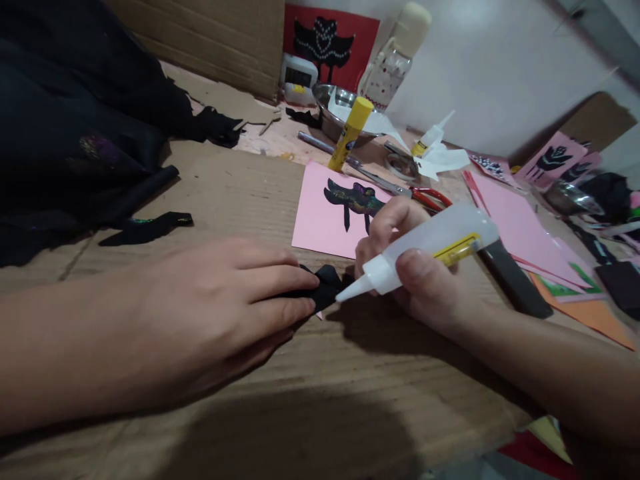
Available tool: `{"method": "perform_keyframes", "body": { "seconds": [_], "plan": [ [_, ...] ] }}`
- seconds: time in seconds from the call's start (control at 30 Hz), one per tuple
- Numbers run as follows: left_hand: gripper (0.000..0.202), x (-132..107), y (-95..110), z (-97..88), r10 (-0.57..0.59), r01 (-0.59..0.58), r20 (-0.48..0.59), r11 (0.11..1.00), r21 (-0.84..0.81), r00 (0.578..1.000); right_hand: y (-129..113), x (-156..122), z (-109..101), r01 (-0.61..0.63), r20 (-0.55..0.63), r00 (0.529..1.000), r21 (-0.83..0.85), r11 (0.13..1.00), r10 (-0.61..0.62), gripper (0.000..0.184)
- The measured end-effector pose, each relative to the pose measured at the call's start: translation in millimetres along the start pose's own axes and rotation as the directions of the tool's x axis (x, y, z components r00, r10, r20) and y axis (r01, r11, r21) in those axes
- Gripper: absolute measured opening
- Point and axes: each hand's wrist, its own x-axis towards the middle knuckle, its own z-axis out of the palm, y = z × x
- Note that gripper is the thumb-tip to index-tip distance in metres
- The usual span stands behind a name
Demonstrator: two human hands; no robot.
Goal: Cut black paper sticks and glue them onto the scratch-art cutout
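Observation:
My right hand [417, 267] grips a clear glue bottle [435, 250] with a white nozzle, its tip touching a small black fabric piece [327, 287] on the cardboard work surface [240, 200]. My left hand [225, 307] lies flat with its fingers together, pressing that black piece down. Just behind the hands lies a pink card [330, 210] with a dark glittery cut-out shape [353, 197] stuck on it.
A yellow glue stick [350, 133] stands beside a metal bowl [333, 107]. Red-handled scissors [415, 193], another small glue bottle [430, 137], a stack of pink sheets [520, 227] and finished cards sit at the right. Black cloth [75, 120] fills the left; a red card [330, 40] leans behind.

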Motion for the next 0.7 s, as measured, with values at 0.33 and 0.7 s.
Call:
{"method": "perform_keyframes", "body": {
  "seconds": [0.33, 0.7],
  "plan": [
    [0.041, -0.1, -2.9, -2.6, 0.057, -0.057, 0.034, 0.998, 0.016, 0.998, -5.4, 2.8, 8.0, 0.088, 0.120, 0.989, 0.017, 0.996, -0.089, 0.046],
    [0.049, -1.0, -3.3, -0.3, 0.100, -0.104, 0.051, 0.990, 0.095, 0.994, -12.5, 6.9, 19.4, 0.000, -0.022, 1.000, -0.023, 1.000, -0.001, 0.049]
  ]
}}
